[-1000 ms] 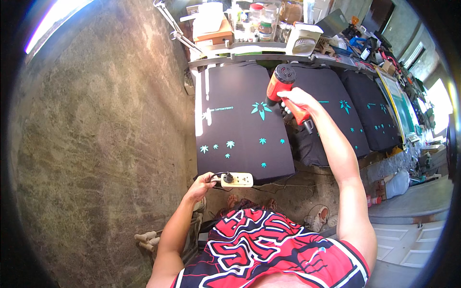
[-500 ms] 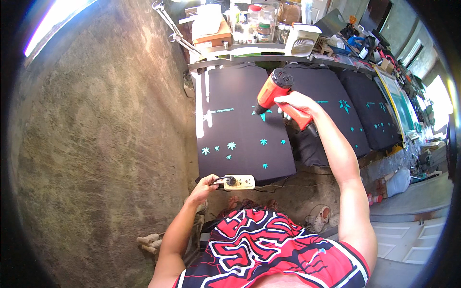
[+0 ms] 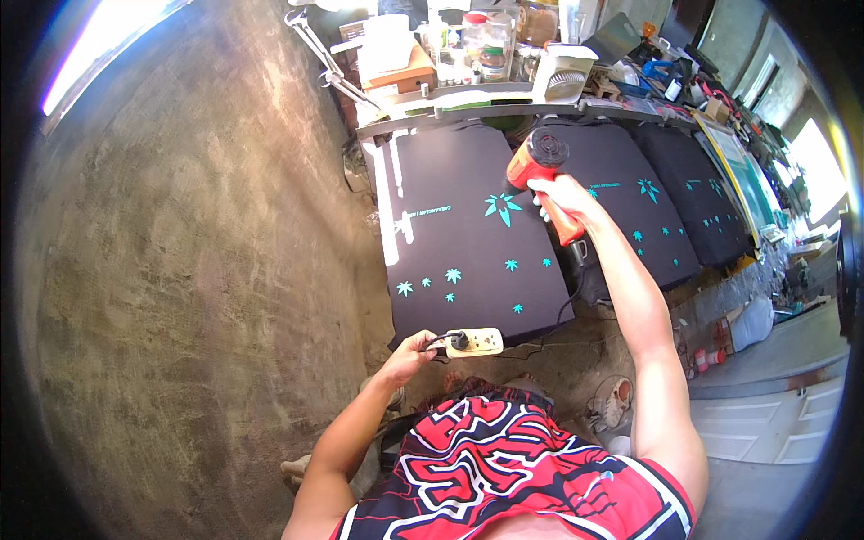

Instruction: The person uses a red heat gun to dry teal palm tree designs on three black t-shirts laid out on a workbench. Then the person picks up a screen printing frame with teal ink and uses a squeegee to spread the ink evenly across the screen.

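Note:
My right hand (image 3: 562, 205) grips a red heat gun (image 3: 531, 165) with a black end cap, held over the upper right part of the nearest black shirt (image 3: 459, 239), which bears teal leaf prints. My left hand (image 3: 409, 360) is closed on a cream power strip (image 3: 483, 342) with a black plug in it, at that shirt's front edge. A second black shirt (image 3: 643, 220) lies to the right, partly hidden by my right arm, and a third (image 3: 697, 193) lies beyond it.
A cluttered shelf (image 3: 481, 90) with jars, a white fan (image 3: 562, 76) and a lamp arm runs behind the shirts. A bare concrete wall (image 3: 180, 270) rises on the left. A framed screen (image 3: 731, 171) leans at the right. Slippers (image 3: 616, 400) lie on the floor.
The heat gun dipped toward the large leaf print, then moved up and right. The power strip and my left hand have shifted slightly right in the view.

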The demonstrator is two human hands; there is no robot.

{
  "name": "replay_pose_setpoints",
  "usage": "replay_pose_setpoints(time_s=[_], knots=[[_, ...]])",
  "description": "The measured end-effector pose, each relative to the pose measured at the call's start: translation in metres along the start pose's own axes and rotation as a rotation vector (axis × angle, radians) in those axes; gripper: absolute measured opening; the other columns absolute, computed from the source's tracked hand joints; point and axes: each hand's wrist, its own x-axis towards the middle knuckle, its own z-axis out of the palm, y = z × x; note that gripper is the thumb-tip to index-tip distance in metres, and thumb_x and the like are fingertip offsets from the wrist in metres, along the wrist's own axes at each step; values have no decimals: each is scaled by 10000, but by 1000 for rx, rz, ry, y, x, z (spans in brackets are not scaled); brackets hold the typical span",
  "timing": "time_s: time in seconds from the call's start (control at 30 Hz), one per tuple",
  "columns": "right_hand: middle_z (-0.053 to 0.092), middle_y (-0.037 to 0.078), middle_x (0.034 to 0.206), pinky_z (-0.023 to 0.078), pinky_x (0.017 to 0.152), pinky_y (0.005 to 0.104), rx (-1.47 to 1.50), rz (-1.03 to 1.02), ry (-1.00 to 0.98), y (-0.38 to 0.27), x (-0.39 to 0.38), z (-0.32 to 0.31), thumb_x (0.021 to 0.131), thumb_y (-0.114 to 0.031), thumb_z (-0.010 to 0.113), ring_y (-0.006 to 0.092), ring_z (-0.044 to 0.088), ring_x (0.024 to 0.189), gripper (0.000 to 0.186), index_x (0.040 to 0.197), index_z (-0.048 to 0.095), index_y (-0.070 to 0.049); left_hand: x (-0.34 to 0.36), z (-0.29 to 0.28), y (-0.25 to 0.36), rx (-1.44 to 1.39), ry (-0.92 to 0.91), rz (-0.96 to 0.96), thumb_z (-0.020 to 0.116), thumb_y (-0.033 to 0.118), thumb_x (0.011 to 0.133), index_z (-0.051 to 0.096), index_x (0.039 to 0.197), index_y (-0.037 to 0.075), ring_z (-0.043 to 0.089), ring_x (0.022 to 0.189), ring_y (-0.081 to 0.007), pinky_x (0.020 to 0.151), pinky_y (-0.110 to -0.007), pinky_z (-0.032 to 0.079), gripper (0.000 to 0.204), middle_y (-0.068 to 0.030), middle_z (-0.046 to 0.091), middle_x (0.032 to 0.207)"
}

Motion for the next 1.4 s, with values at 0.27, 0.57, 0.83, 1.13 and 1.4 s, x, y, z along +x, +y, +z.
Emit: replay_pose_setpoints(time_s=[0.27, 0.57, 0.83, 1.13, 1.4], knots=[[649, 70, 772, 535, 519, 304, -77, 70, 21, -11, -10, -12, 924, -354, 709, 168, 633, 575, 360, 989, 653, -4, 2, -4, 0, -28, -17, 5, 567, -65, 944, 599, 1019, 73, 507, 899, -54, 847, -217, 402, 160, 59, 579, 929], [690, 82, 810, 541, 552, 301, -240, 90, -196, -37, 16, -37, 910, -408, 714, 165, 648, 609, 399, 991, 664, -21, 1, -1, -4, -93, 46, -8, 565, -111, 920, 601, 1011, 69, 547, 930, -79, 886, -231, 417, 205, 42, 611, 956], [688, 80, 799, 542, 543, 307, -154, 78, -286, -36, 42, -55, 930, -406, 692, 163, 654, 608, 387, 1011, 671, -28, 0, 8, -7, -114, 173, 20, 569, -94, 914, 611, 998, 83, 503, 878, -61, 811, -216, 396, 201, 65, 582, 929], [656, 48, 774, 536, 557, 288, -140, 7, -307, -36, 50, -60, 901, -385, 714, 145, 650, 650, 367, 990, 667, -32, 1, 13, -10, -114, 235, 26, 575, -136, 864, 594, 970, 73, 546, 890, -79, 827, -234, 425, 235, 32, 612, 934], [667, 61, 790, 527, 557, 292, -327, 35, -293, -31, 60, -81, 896, -365, 716, 152, 652, 654, 335, 953, 680, -36, 0, 15, -3, -197, 239, -38, 569, -159, 846, 592, 966, 81, 537, 845, -72, 783, -212, 407, 269, 53, 595, 907]])
